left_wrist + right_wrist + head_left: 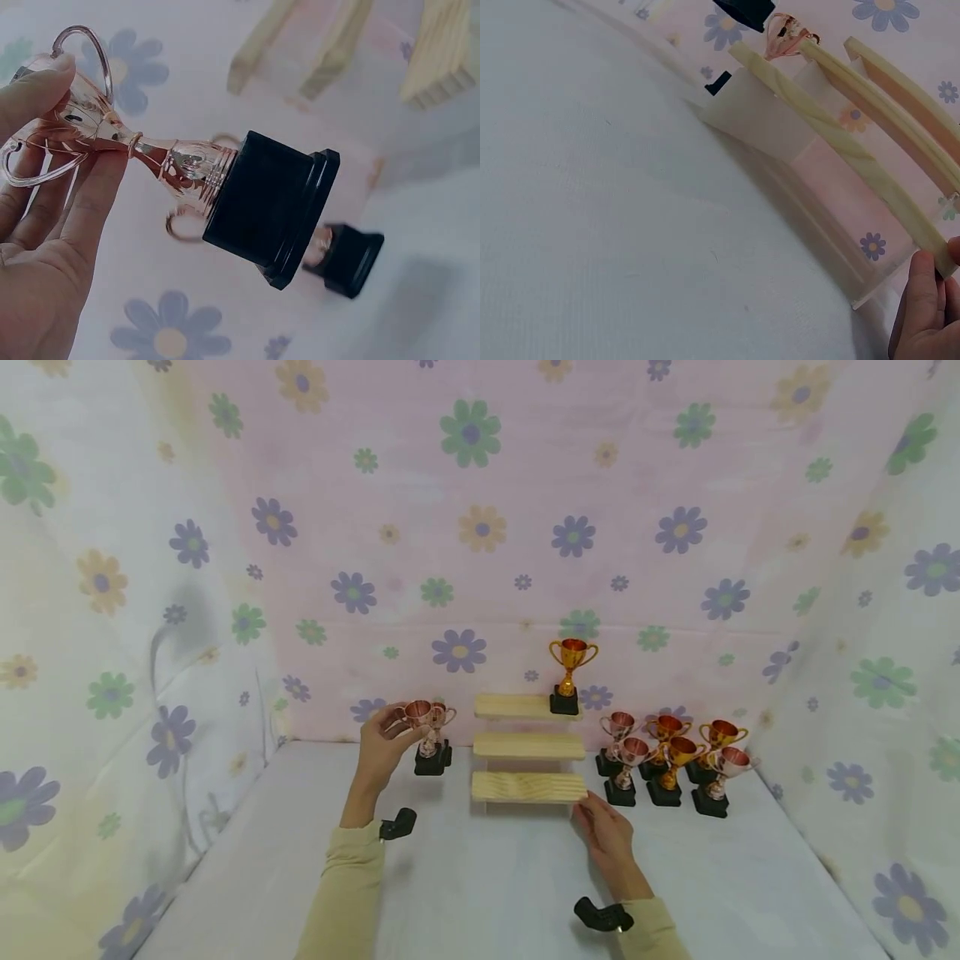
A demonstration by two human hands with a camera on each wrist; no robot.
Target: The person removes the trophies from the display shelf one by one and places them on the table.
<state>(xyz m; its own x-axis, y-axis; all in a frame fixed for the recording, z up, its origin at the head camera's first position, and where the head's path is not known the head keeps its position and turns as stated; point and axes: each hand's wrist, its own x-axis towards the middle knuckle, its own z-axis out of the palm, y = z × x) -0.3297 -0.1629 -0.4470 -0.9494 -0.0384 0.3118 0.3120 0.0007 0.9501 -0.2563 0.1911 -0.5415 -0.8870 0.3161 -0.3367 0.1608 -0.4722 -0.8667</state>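
Note:
My left hand (377,758) grips a rose-gold trophy cup (187,169) by its bowl, thumb on one side and fingers on the other. Its black base hangs free in the left wrist view. Behind it, partly hidden, a second rose-gold trophy (354,259) stands on the table. To the right is a three-step wooden display stand (528,787) with clear supports. My right hand (609,842) pinches the right end of its lowest plank (855,161). A gold trophy (570,677) stands upright at the right end of the top step.
Right of the stand, several trophies in gold, bronze and rose-gold tones stand close together, including a gold one (678,764) and a rose-gold one (723,772). A white cloth (480,885) covers the table. Flowered fabric (420,510) encloses the back and sides.

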